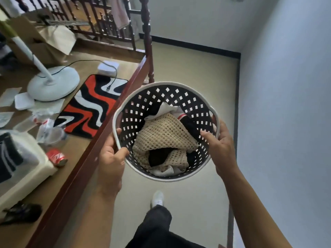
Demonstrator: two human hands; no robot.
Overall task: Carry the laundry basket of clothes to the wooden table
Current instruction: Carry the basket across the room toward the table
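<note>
A round black perforated laundry basket (155, 97) with a white rim hangs in the air in front of me, above a pale floor. Inside lie clothes (163, 138): a beige open-knit garment on top, with black and white pieces under it. My left hand (111, 156) grips the rim on the left side, thumb inside. On the right side my right hand (219, 142) holds the rim, fingers curled over the edge. A long wooden surface with a red-brown edge (100, 140) runs along my left.
On the wooden surface stand a white fan base (53, 83), a red, black and white mat (93, 104), a red can (57, 156), papers, plastic bags and a cardboard box (41, 42). A dark turned railing post (147, 38) rises ahead. A pale wall closes the right side.
</note>
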